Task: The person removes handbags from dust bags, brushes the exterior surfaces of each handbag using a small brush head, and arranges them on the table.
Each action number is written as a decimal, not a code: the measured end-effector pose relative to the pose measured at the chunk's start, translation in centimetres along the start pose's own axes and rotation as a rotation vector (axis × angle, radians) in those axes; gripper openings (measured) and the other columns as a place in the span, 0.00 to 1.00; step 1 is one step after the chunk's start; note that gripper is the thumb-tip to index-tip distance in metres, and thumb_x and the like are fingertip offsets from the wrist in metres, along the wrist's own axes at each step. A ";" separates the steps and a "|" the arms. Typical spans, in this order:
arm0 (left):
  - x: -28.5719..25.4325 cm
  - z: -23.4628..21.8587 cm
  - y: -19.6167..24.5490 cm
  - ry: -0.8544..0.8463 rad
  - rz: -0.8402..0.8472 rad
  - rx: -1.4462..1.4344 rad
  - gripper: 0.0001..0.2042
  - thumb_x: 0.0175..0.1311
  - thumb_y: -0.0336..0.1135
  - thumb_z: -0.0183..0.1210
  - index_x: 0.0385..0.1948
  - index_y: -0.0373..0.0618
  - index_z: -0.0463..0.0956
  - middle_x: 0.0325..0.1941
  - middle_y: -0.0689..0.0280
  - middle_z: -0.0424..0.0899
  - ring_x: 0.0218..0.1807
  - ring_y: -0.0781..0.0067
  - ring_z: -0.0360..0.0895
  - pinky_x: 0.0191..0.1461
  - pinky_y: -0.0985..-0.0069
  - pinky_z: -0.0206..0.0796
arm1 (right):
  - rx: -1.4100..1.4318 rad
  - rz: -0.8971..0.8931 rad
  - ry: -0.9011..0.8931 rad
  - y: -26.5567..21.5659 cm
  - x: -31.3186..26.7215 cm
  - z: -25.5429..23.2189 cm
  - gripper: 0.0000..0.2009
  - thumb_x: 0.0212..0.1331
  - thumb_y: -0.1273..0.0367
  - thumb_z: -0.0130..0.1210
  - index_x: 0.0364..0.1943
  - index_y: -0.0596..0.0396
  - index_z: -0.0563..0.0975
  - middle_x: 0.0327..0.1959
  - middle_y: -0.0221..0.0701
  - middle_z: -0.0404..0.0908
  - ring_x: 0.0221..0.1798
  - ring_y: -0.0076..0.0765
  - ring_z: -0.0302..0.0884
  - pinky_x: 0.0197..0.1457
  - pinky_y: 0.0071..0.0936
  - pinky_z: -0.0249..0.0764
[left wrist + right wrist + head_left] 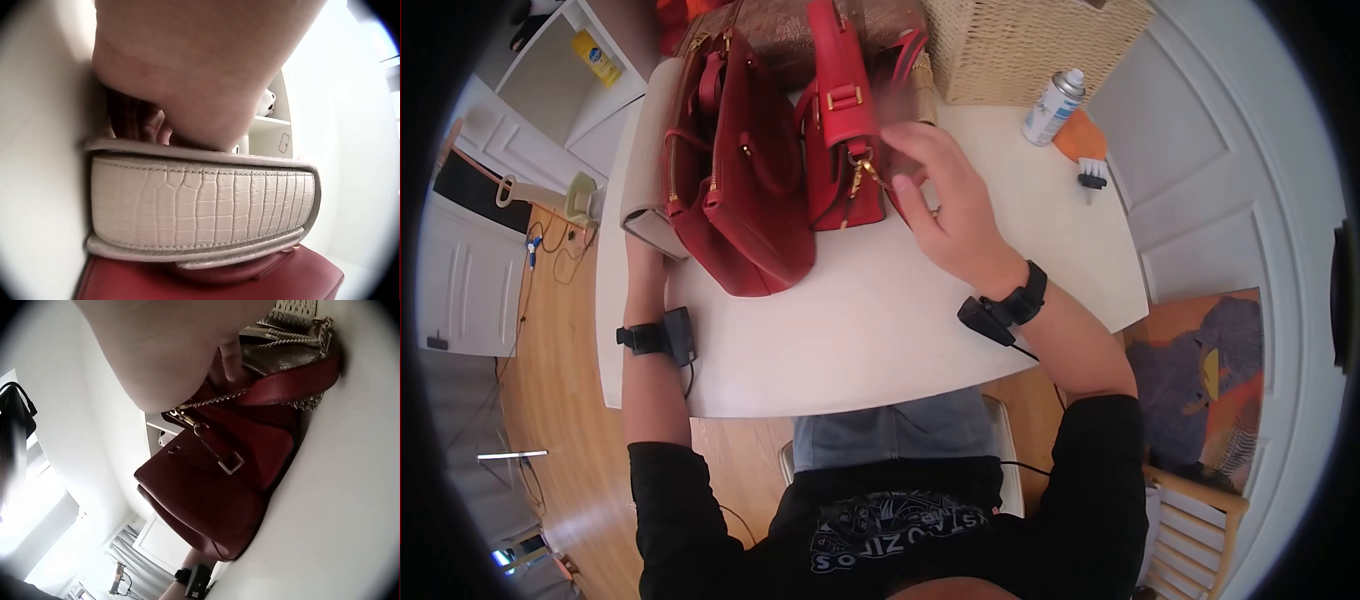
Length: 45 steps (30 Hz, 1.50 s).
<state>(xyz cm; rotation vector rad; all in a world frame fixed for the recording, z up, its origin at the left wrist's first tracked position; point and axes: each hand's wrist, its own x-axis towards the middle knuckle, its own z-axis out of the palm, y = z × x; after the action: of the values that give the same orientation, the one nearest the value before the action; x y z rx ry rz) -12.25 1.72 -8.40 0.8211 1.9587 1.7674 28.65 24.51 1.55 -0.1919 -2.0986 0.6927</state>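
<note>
My left hand [187, 75] lies along the outer side of a beige crocodile-patterned handbag [206, 197]; its fingers go behind the bag and are mostly hidden in the head view. Right of the beige bag stands a large dark red handbag [750, 220] with gold zips. A smaller red bag [845, 190] with a gold clasp and a raised strap [840, 75] is beside it. My right hand [950, 200] is at this smaller bag's right side, thumb and index finger apart, fingertips close to the strap and clasp. Its other fingers are blurred.
Behind the red bags is a bronze-brown bag [775, 45], with a woven basket [1020, 45] at the back right. A spray can [1055, 107], an orange item [1082, 135] and a small black-and-white brush [1091, 174] are on the white table [850, 340] at right.
</note>
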 end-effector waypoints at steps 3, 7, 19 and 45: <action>0.1 0.1 0.0 0.015 -0.020 -0.022 0.31 0.80 0.45 0.59 0.79 0.41 0.64 0.76 0.61 0.77 0.70 0.66 0.78 0.70 0.66 0.74 | 0.048 0.073 -0.012 -0.3 -0.2 -0.6 0.21 0.70 0.80 0.54 0.66 0.54 0.76 0.65 0.41 0.78 0.53 0.44 0.87 0.54 0.34 0.86; 0.3 0.2 0.1 0.023 -0.027 -0.042 0.31 0.80 0.45 0.59 0.79 0.41 0.64 0.76 0.62 0.77 0.70 0.66 0.79 0.70 0.66 0.74 | 0.021 0.081 0.039 1.3 -0.1 -1.3 0.16 0.70 0.79 0.53 0.59 0.56 0.79 0.55 0.38 0.84 0.46 0.40 0.88 0.49 0.32 0.84; -1.0 3.2 3.9 0.142 -0.113 0.001 0.25 0.82 0.38 0.54 0.76 0.39 0.67 0.72 0.60 0.79 0.68 0.65 0.80 0.69 0.65 0.77 | -0.104 0.359 0.055 7.8 -1.0 -1.8 0.30 0.69 0.73 0.65 0.74 0.58 0.67 0.58 0.38 0.83 0.63 0.33 0.81 0.63 0.31 0.81; 1.5 -0.9 -2.1 0.134 -0.099 -0.079 0.17 0.80 0.38 0.53 0.64 0.44 0.78 0.51 0.63 0.89 0.52 0.70 0.87 0.51 0.70 0.80 | -0.141 0.064 -0.271 1.3 -0.6 -1.3 0.15 0.61 0.74 0.64 0.52 0.57 0.78 0.44 0.40 0.80 0.45 0.48 0.83 0.52 0.39 0.80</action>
<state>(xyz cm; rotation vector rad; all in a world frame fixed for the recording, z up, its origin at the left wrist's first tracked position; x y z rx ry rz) -14.31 1.87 -10.16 0.5831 1.9614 1.8712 29.90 25.88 1.02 -0.2559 -2.4120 0.6368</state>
